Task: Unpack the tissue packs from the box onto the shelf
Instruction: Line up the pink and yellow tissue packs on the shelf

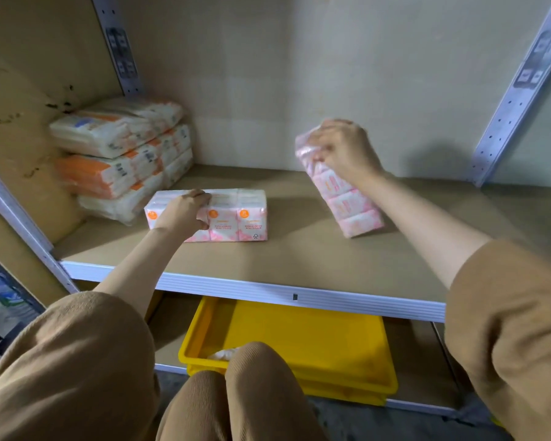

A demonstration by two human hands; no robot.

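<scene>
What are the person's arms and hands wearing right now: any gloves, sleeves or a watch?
The left hand and right hand are bare: no gloves, and no ring or watch shows. Each arm has a loose tan-brown fabric sleeve, the left sleeve and right sleeve, ending near the elbow, so the forearms are uncovered. The fabric is plain, with no visible print.

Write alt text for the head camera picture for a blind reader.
A person's left hand grips a pink tissue pack lying flat on a shelf, while the right hand holds a second pink pack tilted on end. Orange-and-white packs are stacked at back left; a yellow bin sits below.
</scene>
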